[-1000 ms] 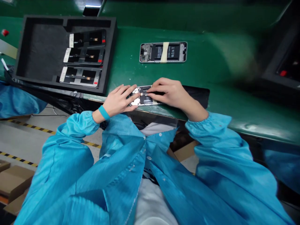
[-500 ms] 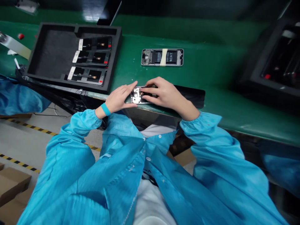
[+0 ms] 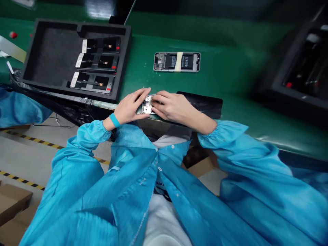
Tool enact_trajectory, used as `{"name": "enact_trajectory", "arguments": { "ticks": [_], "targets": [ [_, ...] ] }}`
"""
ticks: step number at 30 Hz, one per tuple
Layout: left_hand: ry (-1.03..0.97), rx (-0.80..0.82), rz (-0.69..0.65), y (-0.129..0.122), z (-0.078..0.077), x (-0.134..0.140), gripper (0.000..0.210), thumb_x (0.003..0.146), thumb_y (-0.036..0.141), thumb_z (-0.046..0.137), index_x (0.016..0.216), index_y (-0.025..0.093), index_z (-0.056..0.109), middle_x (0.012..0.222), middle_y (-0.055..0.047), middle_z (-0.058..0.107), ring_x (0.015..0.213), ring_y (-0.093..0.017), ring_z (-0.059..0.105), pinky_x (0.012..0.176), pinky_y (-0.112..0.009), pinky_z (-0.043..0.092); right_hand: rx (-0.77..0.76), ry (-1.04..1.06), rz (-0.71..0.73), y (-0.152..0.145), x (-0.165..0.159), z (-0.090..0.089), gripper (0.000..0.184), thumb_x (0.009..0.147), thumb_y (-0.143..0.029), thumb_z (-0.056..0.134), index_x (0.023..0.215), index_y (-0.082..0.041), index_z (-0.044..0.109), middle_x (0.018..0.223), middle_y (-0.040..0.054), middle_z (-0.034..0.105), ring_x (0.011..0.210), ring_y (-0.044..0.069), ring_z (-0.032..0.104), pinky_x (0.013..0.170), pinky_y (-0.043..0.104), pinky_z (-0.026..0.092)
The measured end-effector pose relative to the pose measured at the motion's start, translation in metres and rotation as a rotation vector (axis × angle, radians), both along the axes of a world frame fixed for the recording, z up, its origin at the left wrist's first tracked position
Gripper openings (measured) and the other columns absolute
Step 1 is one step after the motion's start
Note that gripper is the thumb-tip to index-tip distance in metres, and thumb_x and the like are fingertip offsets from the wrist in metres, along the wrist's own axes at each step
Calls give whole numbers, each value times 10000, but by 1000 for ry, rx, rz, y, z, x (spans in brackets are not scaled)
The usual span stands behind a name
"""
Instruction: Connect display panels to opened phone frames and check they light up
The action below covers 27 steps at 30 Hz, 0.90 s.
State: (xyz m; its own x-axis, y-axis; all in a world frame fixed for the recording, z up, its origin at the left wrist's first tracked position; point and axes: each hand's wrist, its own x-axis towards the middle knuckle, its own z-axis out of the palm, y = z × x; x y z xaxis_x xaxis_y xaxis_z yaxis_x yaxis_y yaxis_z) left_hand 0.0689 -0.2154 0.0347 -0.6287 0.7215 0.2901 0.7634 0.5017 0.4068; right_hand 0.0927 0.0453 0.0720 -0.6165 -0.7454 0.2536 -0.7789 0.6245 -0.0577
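Note:
An opened phone (image 3: 147,106) with its pale circuit board exposed lies at the bench's front edge. My left hand (image 3: 130,107) holds its left end, thumb along the near side and fingers along the far side. Bent over the board, my right hand (image 3: 172,106) has its fingertips drawn together; what they pinch, if anything, is hidden. That hand covers the phone's right part. Partly behind my right wrist is a flat black panel (image 3: 207,105). Farther back lies another opened phone (image 3: 164,62), a strip of cream tape (image 3: 178,62) across its battery.
At left stands a black foam tray (image 3: 51,83) with several phone screen assemblies (image 3: 93,82) along its right side. Another dark tray (image 3: 275,77) is blurred at right. A blue sleeve (image 3: 23,107) shows at far left. Cardboard boxes (image 3: 15,198) stand on the floor.
My right hand has shifted left over the circuit board, and its fingers have drawn closer together. My left hand stays at the phone's left end. The view has shifted slightly.

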Motion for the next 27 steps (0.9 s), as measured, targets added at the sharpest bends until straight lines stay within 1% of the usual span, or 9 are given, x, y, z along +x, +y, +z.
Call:
{"name": "enact_trajectory", "arguments": {
  "ticks": [3, 6, 8, 12, 15, 19, 21, 24, 27],
  "targets": [
    [39, 18, 4, 8, 4, 3, 1019, 984, 786, 610, 1741, 164, 334, 1761, -269, 375, 1641, -471, 377, 1345, -664, 325, -140, -58, -53, 11, -5, 7, 513, 1151, -496, 408, 1162, -221, 841, 1339, 128, 750, 1227, 292, 683, 883, 437, 618],
    [40, -5, 5, 25, 9, 5, 1083, 927, 807, 678, 1738, 173, 342, 1798, -273, 300, 1672, -509, 292, 1354, -699, 271, -338, -56, -172, 43, -2, 16, 512, 1138, -539, 433, 1353, -255, 801, 1446, 140, 695, 1314, 323, 665, 1102, 521, 581],
    [14, -38, -39, 39, 12, 2, 1043, 942, 709, 720, 1738, 152, 339, 1772, -278, 349, 1649, -493, 343, 1347, -669, 305, -406, -45, -259, 73, 5, 22, 571, 1103, -591, 521, 1503, -235, 719, 1479, 180, 671, 1374, 357, 636, 1188, 547, 532],
    [-29, -94, -114, 58, 20, -9, 883, 924, 376, 757, 1698, 138, 405, 1589, -230, 592, 1457, -395, 564, 1255, -560, 465, -281, -193, -301, 135, 22, 16, 1015, 897, -808, 722, 1685, -198, 525, 1572, 211, 610, 1451, 454, 576, 1237, 650, 483],
    [-22, -100, -136, 59, 25, -18, 823, 874, 277, 791, 1631, 148, 493, 1517, -204, 656, 1376, -374, 600, 1204, -527, 506, -214, -291, -315, 162, 31, 2, 1101, 857, -848, 724, 1704, -184, 488, 1583, 217, 607, 1460, 470, 567, 1242, 689, 459],
    [-36, -87, -213, 58, 28, -24, 937, 902, 322, 804, 1712, 152, 365, 1573, -228, 614, 1433, -386, 588, 1230, -544, 482, -260, -294, -316, 166, 34, -8, 990, 892, -798, 721, 1677, -225, 533, 1538, 186, 655, 1445, 436, 583, 1234, 658, 470],
    [-31, -72, -225, 63, 28, -25, 1061, 911, 475, 830, 1753, 152, 271, 1669, -265, 517, 1535, -424, 519, 1290, -601, 412, -285, -299, -310, 161, 33, -7, 977, 893, -782, 732, 1681, -239, 531, 1536, 176, 661, 1413, 421, 603, 1207, 638, 500],
    [-25, -55, -227, 78, 26, -23, 1185, 885, 689, 821, 1765, 159, 231, 1762, -293, 381, 1642, -468, 395, 1342, -665, 322, -313, -305, -298, 154, 30, -7, 1001, 890, -814, 713, 1688, -240, 523, 1543, 176, 657, 1391, 407, 612, 1182, 614, 525],
    [-38, -48, -227, 94, 24, -20, 1106, 925, 587, 820, 1766, 173, 234, 1691, -265, 502, 1577, -431, 504, 1329, -654, 369, -328, -304, -284, 149, 28, -9, 1026, 877, -869, 680, 1678, -244, 536, 1535, 181, 661, 1392, 405, 610, 1187, 620, 520]
  ]
}}
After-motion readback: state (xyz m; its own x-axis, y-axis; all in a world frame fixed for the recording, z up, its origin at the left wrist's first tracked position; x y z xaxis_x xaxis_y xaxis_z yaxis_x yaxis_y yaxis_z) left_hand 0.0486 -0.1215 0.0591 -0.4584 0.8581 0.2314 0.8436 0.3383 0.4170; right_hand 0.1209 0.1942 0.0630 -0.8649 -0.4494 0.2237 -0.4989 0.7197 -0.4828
